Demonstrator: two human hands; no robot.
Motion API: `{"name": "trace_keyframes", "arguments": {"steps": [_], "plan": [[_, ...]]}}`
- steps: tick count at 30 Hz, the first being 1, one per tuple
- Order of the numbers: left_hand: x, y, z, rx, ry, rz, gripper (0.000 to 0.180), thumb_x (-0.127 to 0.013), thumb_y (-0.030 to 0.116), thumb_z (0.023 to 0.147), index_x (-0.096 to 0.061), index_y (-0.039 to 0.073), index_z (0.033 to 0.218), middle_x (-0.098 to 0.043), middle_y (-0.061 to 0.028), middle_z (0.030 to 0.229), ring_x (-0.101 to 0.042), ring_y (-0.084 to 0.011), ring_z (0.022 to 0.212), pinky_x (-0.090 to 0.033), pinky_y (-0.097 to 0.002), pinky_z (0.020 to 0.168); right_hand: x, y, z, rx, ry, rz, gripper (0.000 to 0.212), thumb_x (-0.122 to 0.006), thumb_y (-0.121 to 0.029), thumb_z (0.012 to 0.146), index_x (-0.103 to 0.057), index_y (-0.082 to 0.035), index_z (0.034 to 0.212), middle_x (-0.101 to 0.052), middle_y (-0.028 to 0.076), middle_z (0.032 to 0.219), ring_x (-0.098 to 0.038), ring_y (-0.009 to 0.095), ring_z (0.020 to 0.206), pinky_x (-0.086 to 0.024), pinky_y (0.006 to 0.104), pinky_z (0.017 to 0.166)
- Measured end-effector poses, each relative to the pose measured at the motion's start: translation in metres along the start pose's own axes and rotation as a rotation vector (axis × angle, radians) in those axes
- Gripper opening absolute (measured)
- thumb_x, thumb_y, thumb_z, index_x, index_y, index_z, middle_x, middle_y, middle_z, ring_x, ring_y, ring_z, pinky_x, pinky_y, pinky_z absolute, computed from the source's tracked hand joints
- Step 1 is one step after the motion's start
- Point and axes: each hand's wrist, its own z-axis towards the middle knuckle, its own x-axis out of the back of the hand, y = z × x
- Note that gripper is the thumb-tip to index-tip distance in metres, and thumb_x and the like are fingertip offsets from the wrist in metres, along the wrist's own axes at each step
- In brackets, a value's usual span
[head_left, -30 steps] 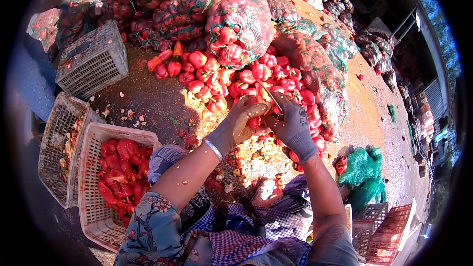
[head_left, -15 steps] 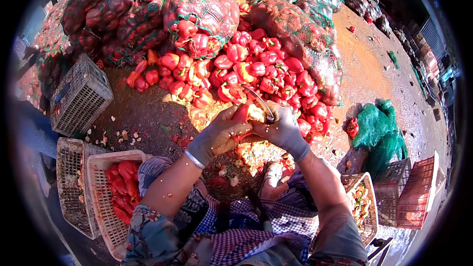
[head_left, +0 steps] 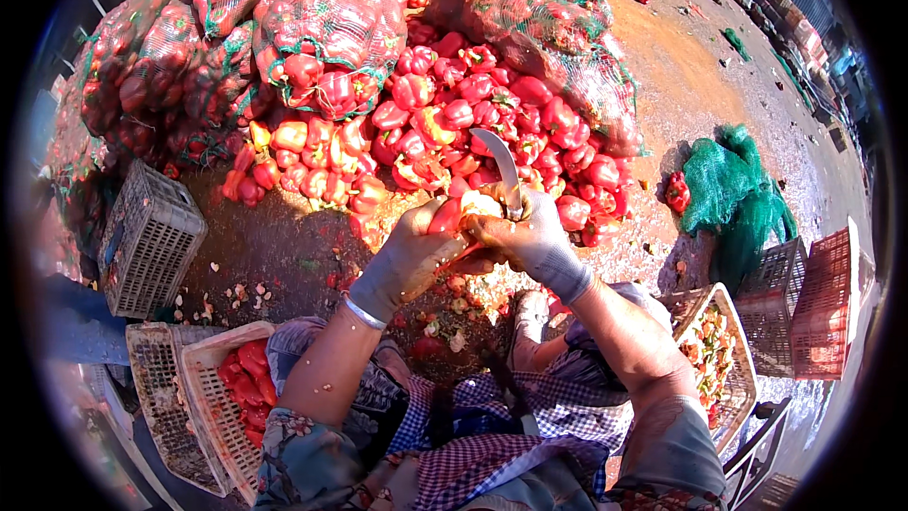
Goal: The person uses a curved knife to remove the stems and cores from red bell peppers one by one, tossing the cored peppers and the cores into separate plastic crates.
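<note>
A pepper [head_left: 445, 219] is held out in front of the person's body, between the two gloved hands and just below the near edge of a heap of whole peppers [head_left: 459, 114]. Its red part lies at the fingertips of the left hand [head_left: 421, 251], with a pale core [head_left: 483, 204] just to the right of it, toward the right hand [head_left: 532, 232]. The left hand is the nearer one to the red flesh and pinches it between thumb and fingers. The right hand is closed around the handle of a knife [head_left: 502, 159], and its thumb reaches left, close under the core; whether it presses on the core cannot be told.

The knife stands to the right of the pepper and beyond it, its curved blade rising out of the right fist and bending up and to the left, so that the tip points away from the left hand, over the heap. The pepper's long axis is hard to tell, because fingers cover much of it.

What shows of the pepper is bright, glossy red on the left, while the core looks whitish-yellow and bumpy. A thin red edge shows below the left thumb. Beside the left forearm, a crate [head_left: 210, 348] holds red pepper pieces [head_left: 248, 380]; beside the right, another crate [head_left: 741, 396] holds pale scraps [head_left: 709, 350].
</note>
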Motion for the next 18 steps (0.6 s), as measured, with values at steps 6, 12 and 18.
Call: {"name": "trace_keyframes", "arguments": {"steps": [6,12,18], "plan": [[0.006,-0.001,-0.003,-0.146,0.148,0.525,0.031,-0.059,0.004,0.089,-0.056,-0.003,0.119,-0.061,-0.0057,0.11,-0.06,-0.0136,0.098,-0.052,-0.0299,0.085,-0.018,-0.005,-0.004,-0.155,0.141,-0.007,0.017,-0.069,-0.014,0.086,-0.066,0.0,0.095,-0.065,0.003,0.07,-0.056,0.007,0.052,-0.044,0.0226,0.045],[-0.005,0.012,-0.01,-0.056,0.267,0.535,0.03,-0.057,0.003,0.085,-0.058,-0.003,0.115,-0.061,-0.0052,0.101,-0.057,-0.0118,0.088,-0.05,-0.0288,0.078,-0.028,0.009,0.0,-0.22,0.175,0.118,0.015,-0.068,-0.017,0.089,-0.065,-0.002,0.09,-0.06,0.001,0.063,-0.05,0.008,0.042,-0.039,0.0238,0.037],[0.017,-0.004,-0.009,-0.103,0.389,0.767,0.022,-0.057,0.006,0.083,-0.06,0.0,0.104,-0.064,-0.01,0.08,-0.067,-0.0197,0.077,-0.052,-0.0354,0.068,-0.018,-0.006,0.007,-0.204,-0.152,-0.337,0.029,-0.07,-0.027,0.087,-0.063,-0.004,0.102,-0.059,0.001,0.065,-0.056,0.011,0.052,-0.044,0.0279,0.046]]}}
